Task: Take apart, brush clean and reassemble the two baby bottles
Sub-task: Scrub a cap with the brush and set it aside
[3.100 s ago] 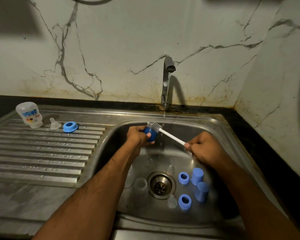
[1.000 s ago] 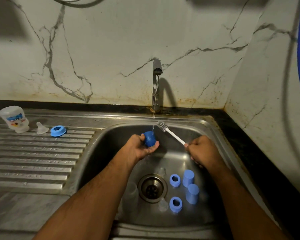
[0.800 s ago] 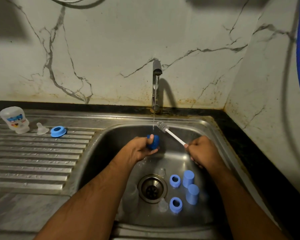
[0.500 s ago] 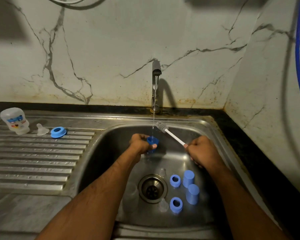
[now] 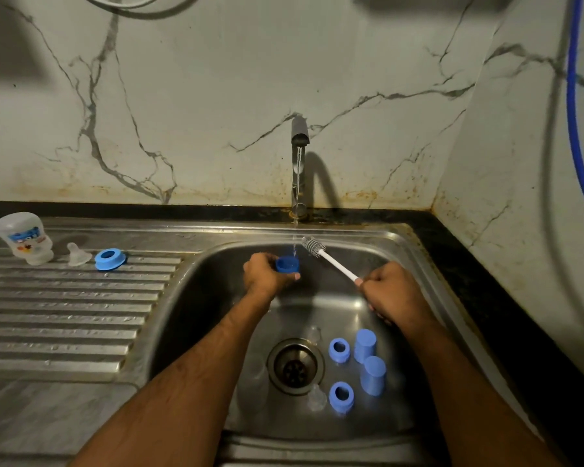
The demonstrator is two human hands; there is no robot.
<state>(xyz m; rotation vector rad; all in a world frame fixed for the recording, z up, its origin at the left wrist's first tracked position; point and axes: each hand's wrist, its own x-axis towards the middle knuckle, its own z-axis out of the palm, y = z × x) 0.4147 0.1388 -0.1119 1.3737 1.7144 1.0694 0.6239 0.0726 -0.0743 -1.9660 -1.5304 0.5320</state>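
Left hand [image 5: 267, 276] fingers curled round blue cap [image 5: 287, 264] under tap stream; right hand [image 5: 390, 293] fingers grip brush [image 5: 331, 261] beside cap.

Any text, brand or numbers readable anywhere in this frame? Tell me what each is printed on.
Bottle on the drainboard: a printed blue, red and orange label, too blurred to read.
Blue parts in the sink, the blue ring by the bottle, the cap in the left hand, the brush: no text visible.
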